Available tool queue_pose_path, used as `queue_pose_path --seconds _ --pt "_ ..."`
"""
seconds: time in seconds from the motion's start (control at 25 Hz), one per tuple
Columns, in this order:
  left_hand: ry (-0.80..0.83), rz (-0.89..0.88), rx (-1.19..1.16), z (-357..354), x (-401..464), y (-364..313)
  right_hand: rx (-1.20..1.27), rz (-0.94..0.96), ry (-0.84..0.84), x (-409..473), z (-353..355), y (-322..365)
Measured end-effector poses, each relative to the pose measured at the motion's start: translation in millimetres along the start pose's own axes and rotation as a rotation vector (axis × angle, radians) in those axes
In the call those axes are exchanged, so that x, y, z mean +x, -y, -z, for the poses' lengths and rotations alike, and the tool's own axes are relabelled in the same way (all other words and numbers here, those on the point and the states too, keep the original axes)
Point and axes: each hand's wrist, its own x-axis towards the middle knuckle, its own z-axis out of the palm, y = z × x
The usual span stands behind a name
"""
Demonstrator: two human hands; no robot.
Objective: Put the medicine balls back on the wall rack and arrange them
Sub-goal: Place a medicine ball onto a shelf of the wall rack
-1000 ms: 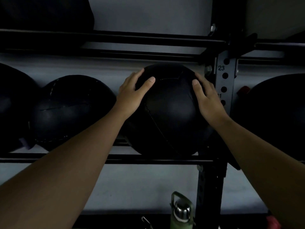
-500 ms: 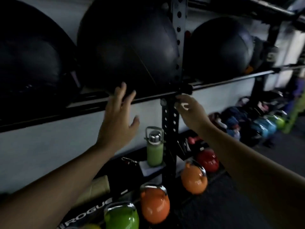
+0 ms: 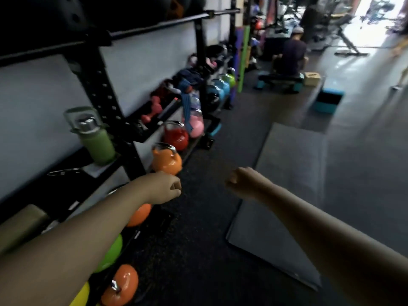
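Left hand [image 3: 164, 188], right hand [image 3: 241, 182]: we are carrying both loosely clenched, empty. Balls [image 3: 66, 12]: sitting dark on rack [image 3: 154, 25], upper left. We are scanning floor for strays; advise looking before stepping.

The rack [image 3: 97, 89] at left looks matt black metal. The kettlebells [image 3: 166, 161] are glossy with shiny metal handles. The bottle [image 3: 97, 142] is matt green. The mat [image 3: 287, 184] looks smooth grey.
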Motion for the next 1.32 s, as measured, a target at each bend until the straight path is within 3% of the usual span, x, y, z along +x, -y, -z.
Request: queue_pose_path --seconds 0.32,0.6,0.76,0.92,1.12,1.32 --pt "0.298 -0.376 0.208 -128 -23 -242 0.129 -0.512 0.011 -270 -72 -162" --pt "0.485 -0.465 0.143 -232 8 -329 0.306 -0.732 0.051 -336 -133 -238" --pt "0.65 -0.383 0.043 -296 56 -356 0.403 -0.857 0.219 -333 -178 -289" --pt "0.748 -0.215 -0.136 -377 96 -368 0.487 -0.992 0.268 -338 -243 -348" --pt "0.761 0.1 -0.274 -535 134 -373 0.646 -1.175 0.304 -355 -374 -439" --pt "0.76 0.306 -0.389 -703 188 -392 0.849 -1.446 0.236 -366 -516 -547"
